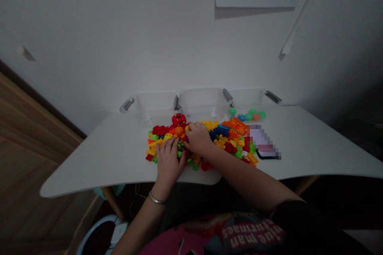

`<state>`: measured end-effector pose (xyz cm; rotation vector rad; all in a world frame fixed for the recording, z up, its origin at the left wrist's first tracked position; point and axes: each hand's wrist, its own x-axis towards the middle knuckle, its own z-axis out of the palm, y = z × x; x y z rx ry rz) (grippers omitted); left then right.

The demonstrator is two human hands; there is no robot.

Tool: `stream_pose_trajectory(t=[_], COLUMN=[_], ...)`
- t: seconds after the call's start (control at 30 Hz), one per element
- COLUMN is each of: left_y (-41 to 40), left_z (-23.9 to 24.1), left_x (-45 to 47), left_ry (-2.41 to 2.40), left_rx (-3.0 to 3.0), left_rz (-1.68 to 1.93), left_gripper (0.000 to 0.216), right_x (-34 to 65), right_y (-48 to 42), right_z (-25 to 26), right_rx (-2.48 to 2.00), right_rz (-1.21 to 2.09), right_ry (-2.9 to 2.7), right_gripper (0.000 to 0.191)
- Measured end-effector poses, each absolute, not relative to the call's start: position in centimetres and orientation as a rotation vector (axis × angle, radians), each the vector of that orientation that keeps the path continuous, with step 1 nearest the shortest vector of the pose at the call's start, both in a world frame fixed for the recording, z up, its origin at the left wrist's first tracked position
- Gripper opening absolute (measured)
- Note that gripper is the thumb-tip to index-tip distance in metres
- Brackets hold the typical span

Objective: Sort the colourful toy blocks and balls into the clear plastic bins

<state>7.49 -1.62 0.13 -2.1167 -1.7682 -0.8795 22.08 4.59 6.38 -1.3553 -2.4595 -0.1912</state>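
In the head view, both hands work in a pile of toy bricks (247, 158) heaped on a white table (95, 155). The left hand (170, 159) lies palm down on the pile's near-left part, fingers spread and slightly bent, thumb apart; it appears to grip nothing. The right hand (198, 137) reaches a little farther in, just beside it, its fingers curled down among the pieces; whether it grips one cannot be told. Just beyond the left hand sit an orange ball (178, 130) and, behind that, a red ball (178, 118) with dark markings. To the right of the right hand are dark blue bricks (220, 130), with orange bricks (237, 125) farther out and then a phone (265, 141) beside the pile. Beyond both hands stand three clear bins (202, 97); small green, blue and orange rounded pieces (249, 116) show at the right-hand one, whether inside or in front being unclear.
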Motion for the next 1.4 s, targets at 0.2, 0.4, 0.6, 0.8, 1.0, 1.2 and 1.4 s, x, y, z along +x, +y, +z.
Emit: stream_pose_trajectory(t=[0.2, 0.4, 0.6, 0.8, 1.0, 1.2, 1.4], left_y=[-1.6, -1.6, -1.5, -1.4, -1.3, -1.4, -1.5], left_z=[0.1, 0.2, 0.2, 0.2, 0.1, 0.1, 0.1], left_x=[7.5, 7.6, 7.5, 7.6, 7.5, 7.4, 7.4], left_ry=[-1.752, -1.745, -1.751, -1.742, -1.728, -1.738, -1.761], left_rx=[-2.109, -2.119, -2.114, -2.108, -2.104, -2.113, -2.131], left_rz=[-0.88, -0.881, -0.894, -0.885, -0.885, -0.884, -0.869], left_gripper=[0.051, 0.05, 0.049, 0.048, 0.047, 0.047, 0.048], right_x=[22.6, 24.2, 26.1, 28.9, 34.5, 40.6, 43.9], right_y=[4.8, 5.8, 6.5, 7.1, 9.3, 11.5, 13.7], right_z=[6.1, 5.5, 5.4, 7.3, 9.3, 10.0, 9.2], right_rx=[-1.308, -1.107, -1.039, -0.991, -1.075, -1.192, -1.423], right_rz=[-0.104, 0.243, 0.374, 0.344, 0.256, 0.022, -0.022], right_ry=[-2.363, -2.148, -1.907, -1.663, -1.341, -1.198, -1.325], right_gripper=[0.023, 0.021, 0.021, 0.026, 0.034, 0.035, 0.038])
